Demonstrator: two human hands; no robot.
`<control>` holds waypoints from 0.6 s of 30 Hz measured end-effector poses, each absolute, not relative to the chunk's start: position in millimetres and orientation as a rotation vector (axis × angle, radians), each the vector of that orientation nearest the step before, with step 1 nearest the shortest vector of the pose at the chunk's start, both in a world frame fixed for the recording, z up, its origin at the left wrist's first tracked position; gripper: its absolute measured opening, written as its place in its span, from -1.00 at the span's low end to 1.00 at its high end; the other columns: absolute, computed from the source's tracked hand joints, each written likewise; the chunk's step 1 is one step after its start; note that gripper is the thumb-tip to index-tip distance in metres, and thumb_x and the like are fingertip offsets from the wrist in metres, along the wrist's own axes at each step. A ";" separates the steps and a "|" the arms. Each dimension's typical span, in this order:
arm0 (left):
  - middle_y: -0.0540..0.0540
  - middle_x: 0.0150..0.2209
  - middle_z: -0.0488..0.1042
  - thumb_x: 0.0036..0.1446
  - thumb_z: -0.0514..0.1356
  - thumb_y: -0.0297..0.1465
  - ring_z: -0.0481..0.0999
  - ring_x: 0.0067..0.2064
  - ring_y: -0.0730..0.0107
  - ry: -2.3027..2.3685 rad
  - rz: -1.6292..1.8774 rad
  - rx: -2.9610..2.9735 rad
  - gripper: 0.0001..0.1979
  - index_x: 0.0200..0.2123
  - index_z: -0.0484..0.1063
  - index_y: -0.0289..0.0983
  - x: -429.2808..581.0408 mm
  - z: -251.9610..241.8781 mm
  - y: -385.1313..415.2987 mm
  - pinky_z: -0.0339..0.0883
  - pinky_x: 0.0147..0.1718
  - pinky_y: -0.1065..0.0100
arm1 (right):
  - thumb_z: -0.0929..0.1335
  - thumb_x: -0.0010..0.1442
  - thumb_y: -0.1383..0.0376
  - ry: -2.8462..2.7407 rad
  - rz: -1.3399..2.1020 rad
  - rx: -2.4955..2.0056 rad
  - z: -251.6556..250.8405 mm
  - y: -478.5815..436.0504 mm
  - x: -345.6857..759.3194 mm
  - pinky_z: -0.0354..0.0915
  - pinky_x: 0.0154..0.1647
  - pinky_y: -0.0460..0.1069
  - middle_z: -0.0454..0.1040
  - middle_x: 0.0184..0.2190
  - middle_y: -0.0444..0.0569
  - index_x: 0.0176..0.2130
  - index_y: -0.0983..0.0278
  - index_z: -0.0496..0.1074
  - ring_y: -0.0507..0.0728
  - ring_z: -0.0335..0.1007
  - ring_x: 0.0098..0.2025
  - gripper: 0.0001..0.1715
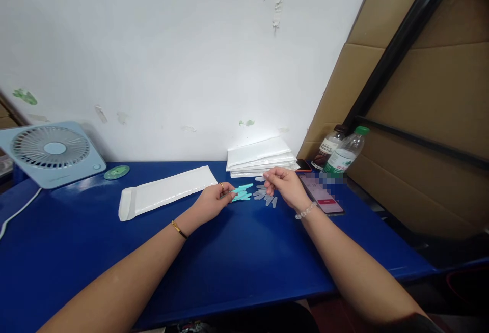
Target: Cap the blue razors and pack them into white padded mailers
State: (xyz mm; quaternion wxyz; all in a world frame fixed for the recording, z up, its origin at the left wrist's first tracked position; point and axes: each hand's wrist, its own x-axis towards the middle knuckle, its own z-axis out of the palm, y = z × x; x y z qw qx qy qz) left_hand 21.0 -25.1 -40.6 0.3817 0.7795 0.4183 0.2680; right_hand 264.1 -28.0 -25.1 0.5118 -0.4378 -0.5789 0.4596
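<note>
At the middle of the blue table, my left hand is closed with thumb and fingers pinching a small turquoise plastic strip. Several more turquoise plastic strips fan out just beyond its fingertips. To the right of them lie several small translucent plastic strips, loosely scattered. My right hand is above these, thumb and forefinger pressed together on a translucent strip that points left. Left of my left hand, a long white padded envelope rests flat and slanted, its flap end toward the left.
A stack of white padded envelopes stands against the wall. A phone lies right of my right hand, with two bottles behind it. At far left sit a light-blue fan and a green disc. Cardboard leans at right.
</note>
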 end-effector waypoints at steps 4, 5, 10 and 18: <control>0.07 -0.49 0.32 0.17 0.04 -0.17 0.29 -0.46 0.48 1.065 0.677 1.977 -0.73 -0.32 0.36 -0.24 20.9 -42.7 -24.1 0.17 -0.45 0.43 | 0.40 0.05 0.00 -1.406 1.084 -1.013 -26.0 -30.6 259.2 0.29 -0.62 -0.12 0.45 -0.58 -0.13 -0.41 0.29 0.36 -0.02 0.36 -0.63 -0.60; 0.07 -0.49 0.32 0.17 0.04 -0.17 0.29 -0.46 0.48 1.063 0.676 1.972 -0.73 -0.32 0.36 -0.24 21.0 -42.6 -24.3 0.17 -0.45 0.44 | 0.40 0.05 0.00 -1.423 1.084 -1.014 -25.8 -31.0 258.4 0.28 -0.62 -0.12 0.45 -0.58 -0.14 -0.42 0.30 0.35 -0.02 0.36 -0.64 -0.60; 0.06 -0.48 0.34 0.16 0.05 -0.15 0.29 -0.46 0.48 1.056 0.672 1.949 -0.72 -0.31 0.37 -0.24 22.5 -41.0 -25.5 0.17 -0.45 0.44 | 0.40 0.06 0.02 -1.469 1.139 -1.012 -27.9 -32.6 250.5 0.29 -0.64 -0.13 0.45 -0.61 -0.16 -0.43 0.29 0.33 -0.01 0.37 -0.65 -0.61; 0.04 -0.53 0.39 0.09 0.10 -0.08 0.35 -0.50 0.47 1.067 0.411 1.973 -0.65 -0.39 0.40 -0.27 23.6 -35.2 -35.4 0.16 -0.51 0.45 | 0.33 0.15 0.04 -1.794 1.239 -1.107 -29.8 -38.4 242.7 0.25 -0.62 -0.13 0.47 -0.55 -0.11 -0.40 0.30 0.34 -0.02 0.36 -0.63 -0.63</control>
